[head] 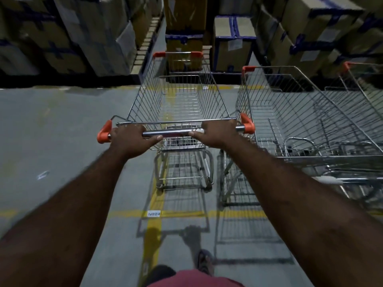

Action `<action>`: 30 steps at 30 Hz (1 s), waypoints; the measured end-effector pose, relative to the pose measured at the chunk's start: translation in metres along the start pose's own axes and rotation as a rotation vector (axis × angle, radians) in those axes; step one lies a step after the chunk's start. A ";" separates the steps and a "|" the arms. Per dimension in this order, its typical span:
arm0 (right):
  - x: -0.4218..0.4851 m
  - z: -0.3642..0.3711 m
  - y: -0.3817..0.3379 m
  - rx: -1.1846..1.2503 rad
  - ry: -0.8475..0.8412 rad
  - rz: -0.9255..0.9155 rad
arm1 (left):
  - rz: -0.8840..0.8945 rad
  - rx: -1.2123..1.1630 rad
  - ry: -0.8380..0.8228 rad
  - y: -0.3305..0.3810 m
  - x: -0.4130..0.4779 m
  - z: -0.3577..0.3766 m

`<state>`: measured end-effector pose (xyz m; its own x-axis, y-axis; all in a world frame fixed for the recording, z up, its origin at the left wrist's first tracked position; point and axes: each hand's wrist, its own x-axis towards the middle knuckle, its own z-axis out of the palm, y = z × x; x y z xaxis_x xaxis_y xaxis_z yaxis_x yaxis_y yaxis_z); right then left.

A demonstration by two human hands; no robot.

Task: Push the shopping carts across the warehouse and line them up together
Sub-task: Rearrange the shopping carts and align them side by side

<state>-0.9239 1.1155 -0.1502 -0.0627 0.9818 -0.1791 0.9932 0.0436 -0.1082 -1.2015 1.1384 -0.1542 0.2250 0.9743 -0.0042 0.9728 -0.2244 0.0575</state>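
The silver wire shopping cart with orange corner caps [178,100] stands at centre frame, nose toward the upper edge. The left hand [132,139] and the right hand [217,133] are both clenched around its chrome handle bar [172,133]. A second silver wire cart [290,112] is parked just beside it at right, and part of a third wire cart [360,83] shows at the far right edge. The row therefore appears begun, and the held cart appears close to its slot; final squaring with the neighbour likely remains. Whether the two baskets touch cannot be told. Stacked cardboard boxes with blue strapping [232,44] close off the top of the frame near the cart's nose, so forward room is short. Open grey concrete floor [51,131] lies at left. A yellow painted floor line [153,230] runs under the cart.
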 end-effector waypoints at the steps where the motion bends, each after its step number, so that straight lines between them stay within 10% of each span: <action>1: -0.004 0.001 -0.001 0.003 0.000 0.004 | 0.001 -0.008 0.006 0.000 -0.004 -0.001; 30: -0.112 0.024 -0.038 0.037 0.062 0.071 | 0.087 -0.019 0.029 -0.015 -0.091 0.011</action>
<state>-0.9571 0.9999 -0.1491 0.0151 0.9917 -0.1273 0.9905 -0.0322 -0.1334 -1.2363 1.0528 -0.1660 0.3062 0.9515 0.0308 0.9485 -0.3077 0.0754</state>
